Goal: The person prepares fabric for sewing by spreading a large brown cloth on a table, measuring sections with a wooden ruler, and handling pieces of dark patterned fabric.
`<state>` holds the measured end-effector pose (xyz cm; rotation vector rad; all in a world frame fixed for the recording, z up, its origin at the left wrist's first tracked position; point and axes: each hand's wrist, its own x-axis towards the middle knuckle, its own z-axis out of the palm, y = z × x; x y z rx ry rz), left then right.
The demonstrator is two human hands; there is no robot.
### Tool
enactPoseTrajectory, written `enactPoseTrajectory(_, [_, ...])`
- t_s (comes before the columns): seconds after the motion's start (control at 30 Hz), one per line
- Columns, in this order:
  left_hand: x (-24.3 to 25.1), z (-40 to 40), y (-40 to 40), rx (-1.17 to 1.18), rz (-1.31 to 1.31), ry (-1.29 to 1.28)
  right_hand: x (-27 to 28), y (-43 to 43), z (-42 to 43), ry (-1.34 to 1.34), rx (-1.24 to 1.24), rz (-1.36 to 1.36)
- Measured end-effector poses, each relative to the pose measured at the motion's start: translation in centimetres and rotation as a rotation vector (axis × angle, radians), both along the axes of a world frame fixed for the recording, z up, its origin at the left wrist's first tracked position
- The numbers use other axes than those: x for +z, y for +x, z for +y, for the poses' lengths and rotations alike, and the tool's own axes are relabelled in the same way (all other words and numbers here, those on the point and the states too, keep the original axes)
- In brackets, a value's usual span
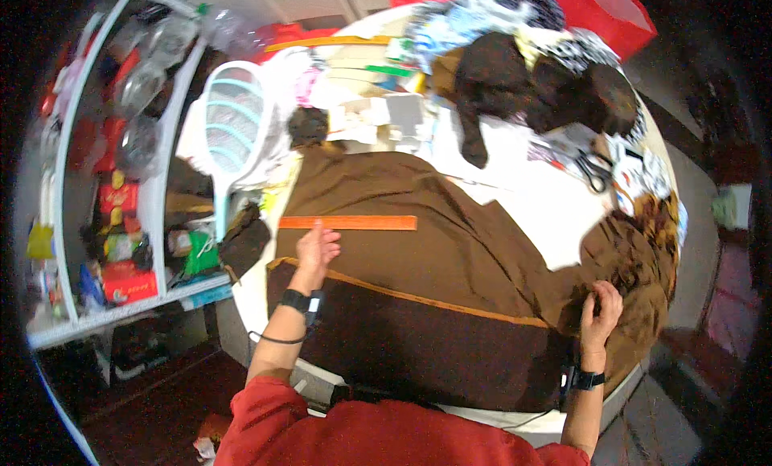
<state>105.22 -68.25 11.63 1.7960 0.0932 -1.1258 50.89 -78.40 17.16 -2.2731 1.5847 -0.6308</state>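
Note:
Brown cloth (374, 188) spreads across the round table before me, creased at the back and bunched up at the right. A darker brown piece (422, 345) with an orange-tan edge strip (422, 298) lies along the near side. On the cloth rests a flat orange ruler-like strip (368, 223). My left hand (316, 249) is at its near edge, thumb up and fingers loosely apart, gripping nothing; whether the thumb touches it is unclear. Over the bunched cloth at the right, my right hand (602, 315) has curled fingers; whether they pinch the fabric cannot be told.
Black-handled scissors (594, 171) lie at the right. Dark brown cloth pieces (500, 80) and patterned fabric (452, 32) are heaped at the back. An electric fly swatter (234, 122) stands by the left shelf unit (166, 164). A red container (603, 13) is at the back right.

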Motion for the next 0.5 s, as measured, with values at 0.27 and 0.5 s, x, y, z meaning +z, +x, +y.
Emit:
enactPoseTrajectory(0.27, [0.1, -0.3, -0.3, -0.012, -0.02, -0.011, -2.6, 8.3, -0.5, 0.123, 0.245, -0.067])
enactPoseTrajectory(0.5, [-1.2, 0.3, -0.2, 0.02, -0.059, 0.008, -3.2, 8.0, -2.6, 0.207, 0.14, 0.024])
